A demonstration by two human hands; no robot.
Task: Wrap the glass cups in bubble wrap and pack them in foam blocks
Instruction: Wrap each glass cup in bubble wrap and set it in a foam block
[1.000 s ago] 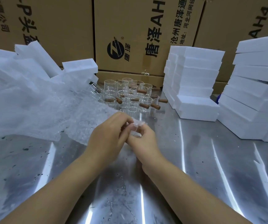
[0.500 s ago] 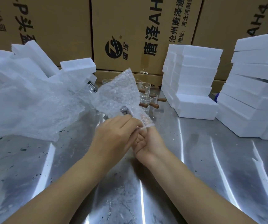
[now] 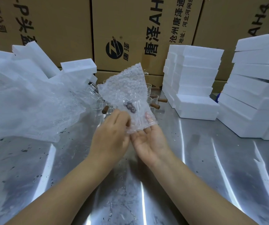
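Packing workshop: stacked cardboard cartons [image 3: 135,30], foam blocks [image 3: 193,82], steel worktable [image 3: 195,176].

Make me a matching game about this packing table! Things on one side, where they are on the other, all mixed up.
1 bubble wrap sheet
2 glass cups
3 foam block stacks
4 cardboard boxes

A standing along the back
B pinched by left hand, resting on right hand
C behind the held sheet
D on the table's right side

Pairs: 1-B, 2-C, 3-D, 4-A
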